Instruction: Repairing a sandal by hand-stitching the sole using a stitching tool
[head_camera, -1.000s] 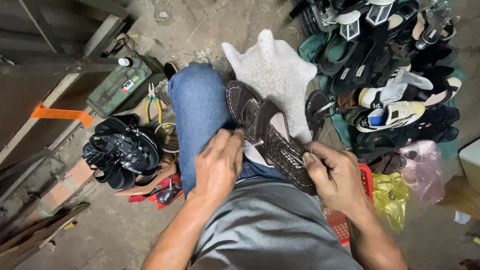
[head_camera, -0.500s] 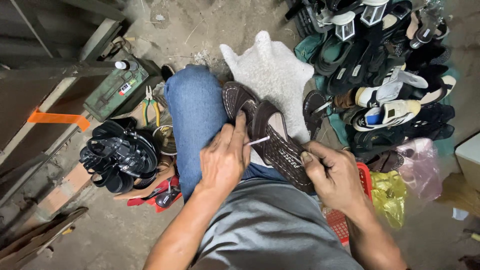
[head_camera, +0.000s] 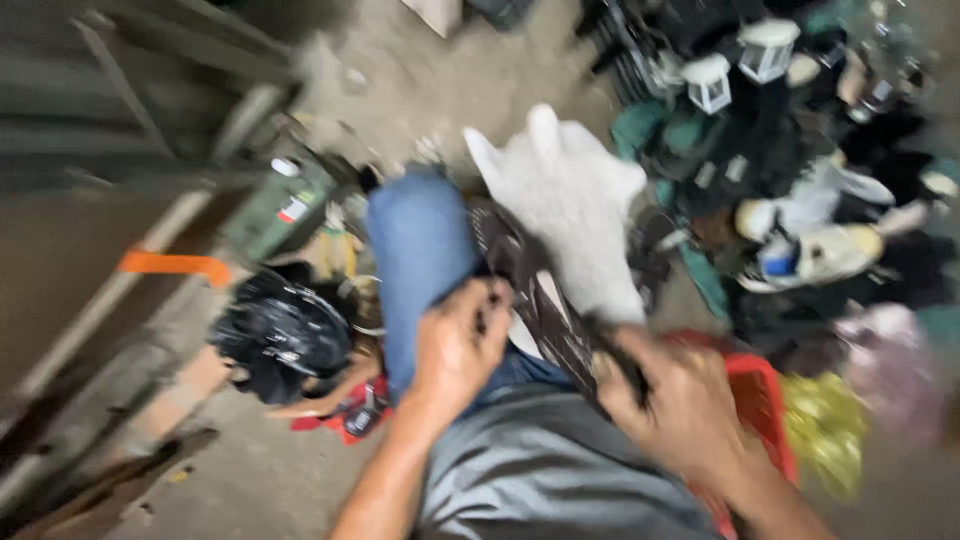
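Note:
The view is blurred by motion. A dark brown woven shoe (head_camera: 540, 300) lies across my lap, beside my knee in blue jeans (head_camera: 420, 250). My left hand (head_camera: 455, 345) rests on the shoe's near side with its fingers curled on the edge. My right hand (head_camera: 675, 400) grips the shoe's heel end. A white furry cloth (head_camera: 570, 200) lies past the shoe on my other knee.
A large heap of mixed shoes and sandals (head_camera: 810, 170) fills the right. A red basket (head_camera: 765, 400) and a yellow bag (head_camera: 825, 425) sit by my right arm. Black sandals (head_camera: 280, 335), a green box (head_camera: 285, 205) and wooden planks (head_camera: 100, 300) lie on the left.
The camera has swung, blurring everything. My left hand has slid down from the shoe's upper toward its near edge; my right hand stays clamped on the heel end.

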